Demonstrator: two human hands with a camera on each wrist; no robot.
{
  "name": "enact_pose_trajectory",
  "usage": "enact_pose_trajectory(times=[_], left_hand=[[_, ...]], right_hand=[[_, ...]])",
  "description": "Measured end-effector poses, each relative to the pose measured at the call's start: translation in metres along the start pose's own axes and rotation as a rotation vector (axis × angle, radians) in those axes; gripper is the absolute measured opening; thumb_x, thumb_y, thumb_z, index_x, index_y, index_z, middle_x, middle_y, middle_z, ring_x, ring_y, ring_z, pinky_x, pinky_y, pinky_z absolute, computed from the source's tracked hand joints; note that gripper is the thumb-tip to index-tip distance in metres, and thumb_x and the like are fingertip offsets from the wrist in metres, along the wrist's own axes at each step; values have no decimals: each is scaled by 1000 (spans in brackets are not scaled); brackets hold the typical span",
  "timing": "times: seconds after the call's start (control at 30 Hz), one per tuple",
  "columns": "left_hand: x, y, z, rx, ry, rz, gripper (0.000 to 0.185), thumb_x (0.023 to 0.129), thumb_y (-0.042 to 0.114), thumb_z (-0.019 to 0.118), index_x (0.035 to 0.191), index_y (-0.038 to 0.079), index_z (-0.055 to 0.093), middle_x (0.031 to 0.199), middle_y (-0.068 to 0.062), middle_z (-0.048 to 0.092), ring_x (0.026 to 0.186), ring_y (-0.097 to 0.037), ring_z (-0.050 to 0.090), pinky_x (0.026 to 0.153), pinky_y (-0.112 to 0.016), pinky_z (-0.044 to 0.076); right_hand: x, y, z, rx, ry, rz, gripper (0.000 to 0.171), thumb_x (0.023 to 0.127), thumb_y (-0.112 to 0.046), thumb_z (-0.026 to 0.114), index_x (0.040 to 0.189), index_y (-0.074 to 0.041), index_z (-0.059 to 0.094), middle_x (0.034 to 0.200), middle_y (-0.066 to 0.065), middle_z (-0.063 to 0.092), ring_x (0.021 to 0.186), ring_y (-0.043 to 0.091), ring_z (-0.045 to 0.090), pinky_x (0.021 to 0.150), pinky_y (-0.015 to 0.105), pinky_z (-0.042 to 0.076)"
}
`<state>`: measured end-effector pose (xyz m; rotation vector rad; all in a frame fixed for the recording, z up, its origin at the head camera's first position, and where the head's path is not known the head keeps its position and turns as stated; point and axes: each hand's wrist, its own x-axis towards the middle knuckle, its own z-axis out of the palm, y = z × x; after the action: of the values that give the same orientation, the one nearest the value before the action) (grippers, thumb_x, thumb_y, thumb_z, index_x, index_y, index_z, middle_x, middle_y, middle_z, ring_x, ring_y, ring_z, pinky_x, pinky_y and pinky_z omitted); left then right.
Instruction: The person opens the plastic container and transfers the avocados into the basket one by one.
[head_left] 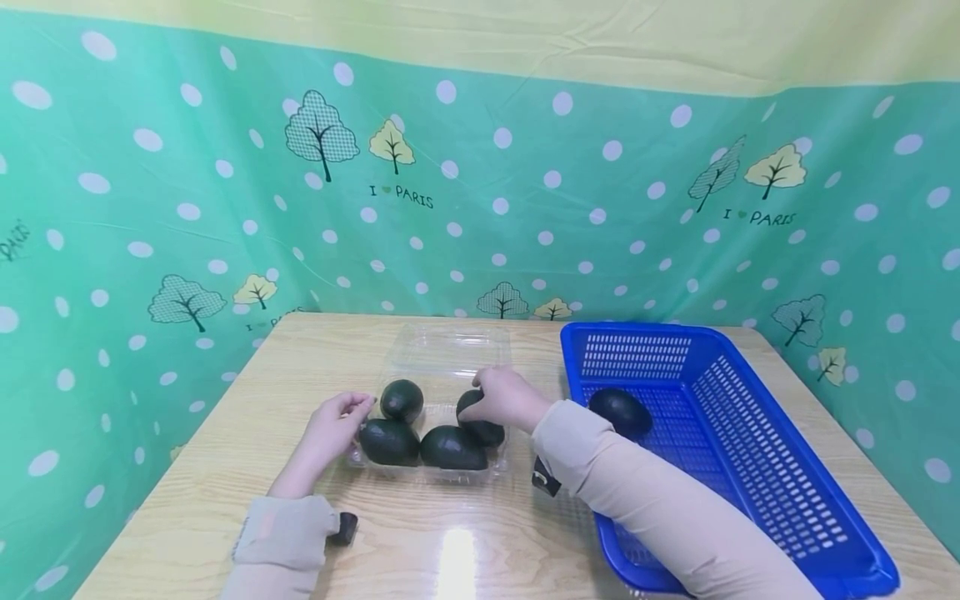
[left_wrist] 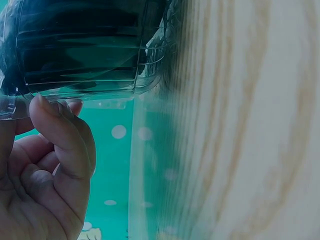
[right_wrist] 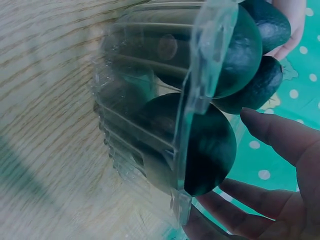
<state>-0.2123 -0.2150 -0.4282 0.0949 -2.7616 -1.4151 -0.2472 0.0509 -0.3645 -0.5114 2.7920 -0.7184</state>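
Observation:
A clear plastic clamshell box [head_left: 459, 475] lies on the table with its lid folded back, holding several dark green avocados. My left hand [head_left: 339, 425] is at the box's left side; in the left wrist view, the fingers [left_wrist: 60, 130] curl and pinch the rim. My right hand [head_left: 512, 398] reaches over the box's right side and holds the avocado [head_left: 486, 432] there. In the right wrist view, its fingers [right_wrist: 245, 200] lie along the side of that avocado [right_wrist: 212, 150], while the thumb is near its top. The hand partly hides this avocado in the head view.
A blue plastic basket [head_left: 813, 467] stands to the right, with one avocado [head_left: 621, 412] inside it. My right forearm crosses over the basket's near left side. The wooden table [head_left: 405, 542] ends at a green dotted curtain [head_left: 525, 225] behind and at both sides.

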Motion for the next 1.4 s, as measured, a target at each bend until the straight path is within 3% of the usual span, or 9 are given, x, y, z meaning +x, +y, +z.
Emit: enact_pose_trajectory(times=[0.27, 0.57, 0.6, 0.9, 1.4], left_hand=[[1, -1, 0, -7, 4, -8, 39, 104, 26, 52, 125, -6, 59, 102, -19, 64, 76, -15, 59, 59, -25, 54], [1, 2, 0, -14, -7, -7, 44, 104, 30, 52, 127, -8, 57, 103, -21, 64, 75, -14, 60, 59, -25, 53], [4, -4, 1, -12, -3, 5, 48, 103, 36, 52, 126, -6, 58, 101, -18, 64, 75, -14, 61, 60, -25, 53], [-1, 2, 1, -17, 8, -5, 38, 104, 25, 52, 124, -7, 59, 102, -21, 65, 74, -12, 59, 60, -24, 52], [-1, 3, 0, 7, 4, 12, 42, 104, 28, 52, 125, -8, 59, 103, -21, 66, 74, -13, 60, 64, -26, 52]], right_hand=[[3, 0, 6, -31, -22, -2, 62, 77, -30, 84, 125, 3, 61, 117, 15, 67, 100, 25, 65, 88, 37, 57], [5, 0, 8, -63, -26, -16, 44, 77, -27, 84, 107, 0, 66, 94, 8, 66, 82, 19, 60, 73, 31, 55], [5, -1, 8, -63, -28, -14, 43, 77, -27, 83, 106, -1, 66, 94, 8, 66, 81, 19, 60, 73, 31, 55], [9, 0, 10, -72, -38, -27, 38, 78, -26, 82, 102, -2, 66, 90, 6, 65, 80, 19, 59, 71, 31, 53], [11, 1, 16, -67, -41, -51, 59, 81, -27, 77, 131, 0, 59, 118, 15, 66, 103, 26, 62, 90, 40, 55]])
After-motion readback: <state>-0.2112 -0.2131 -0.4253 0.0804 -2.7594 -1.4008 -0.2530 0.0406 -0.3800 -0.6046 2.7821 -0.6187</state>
